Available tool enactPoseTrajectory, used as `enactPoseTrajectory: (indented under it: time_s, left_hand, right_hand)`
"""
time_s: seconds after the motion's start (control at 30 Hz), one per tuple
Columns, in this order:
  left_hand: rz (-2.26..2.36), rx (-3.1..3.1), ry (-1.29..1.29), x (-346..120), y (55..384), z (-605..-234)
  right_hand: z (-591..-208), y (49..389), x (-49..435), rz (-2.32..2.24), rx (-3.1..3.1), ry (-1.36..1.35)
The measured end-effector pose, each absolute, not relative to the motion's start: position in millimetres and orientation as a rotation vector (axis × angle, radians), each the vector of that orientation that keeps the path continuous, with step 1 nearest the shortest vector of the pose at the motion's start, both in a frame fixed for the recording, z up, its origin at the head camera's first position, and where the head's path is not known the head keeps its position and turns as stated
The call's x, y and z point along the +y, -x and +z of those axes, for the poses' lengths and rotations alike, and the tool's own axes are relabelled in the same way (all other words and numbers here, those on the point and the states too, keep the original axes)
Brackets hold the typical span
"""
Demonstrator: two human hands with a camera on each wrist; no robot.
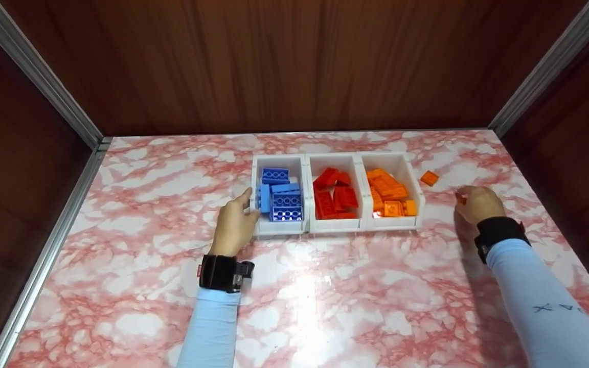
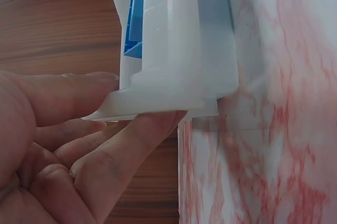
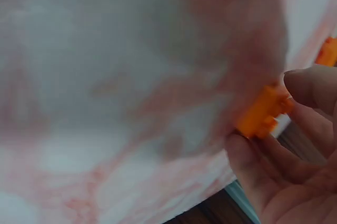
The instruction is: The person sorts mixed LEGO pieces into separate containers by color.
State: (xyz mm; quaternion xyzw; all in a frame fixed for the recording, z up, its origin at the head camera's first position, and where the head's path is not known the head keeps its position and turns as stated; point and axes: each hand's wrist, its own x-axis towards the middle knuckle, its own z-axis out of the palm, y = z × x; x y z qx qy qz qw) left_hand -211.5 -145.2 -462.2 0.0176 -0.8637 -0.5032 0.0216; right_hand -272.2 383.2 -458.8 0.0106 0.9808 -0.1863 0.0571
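Observation:
At the left end of a row of three joined white bins, my left hand [image 1: 234, 225] grips the outer edge of the bin [image 1: 279, 227] with blue bricks [image 1: 287, 200]. The left wrist view shows the thumb and fingers on either side of the bin's rim [image 2: 158, 95]. Over on the right, my right hand [image 1: 481, 203] pinches a small orange brick [image 3: 258, 112] between thumb and fingers, studs facing the palm. Another orange brick [image 1: 429, 178] lies loose on the table between the bins and this hand.
The middle bin [image 1: 335, 225] holds red bricks [image 1: 344, 197]; the right bin [image 1: 394, 223] holds orange bricks [image 1: 387, 184]. All stand on a red-and-white marbled table [image 1: 172, 179]. Dark wood-grain panels [image 1: 294, 66] with metal edging enclose the back and both sides.

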Motion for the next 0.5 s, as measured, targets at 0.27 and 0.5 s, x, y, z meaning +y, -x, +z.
enactPoseTrajectory:
  time_s: [0.27,0.5]
  left_hand:
    - [-1.535,-2.679,-0.046,-146,212,-462]
    - [-1.547,-2.683,-0.055,-145,211,-462]
  right_hand:
    - [-456,270,384,-0.67,2.946,-0.13]
    - [-429,274,360,-0.778,3.01,-0.123]
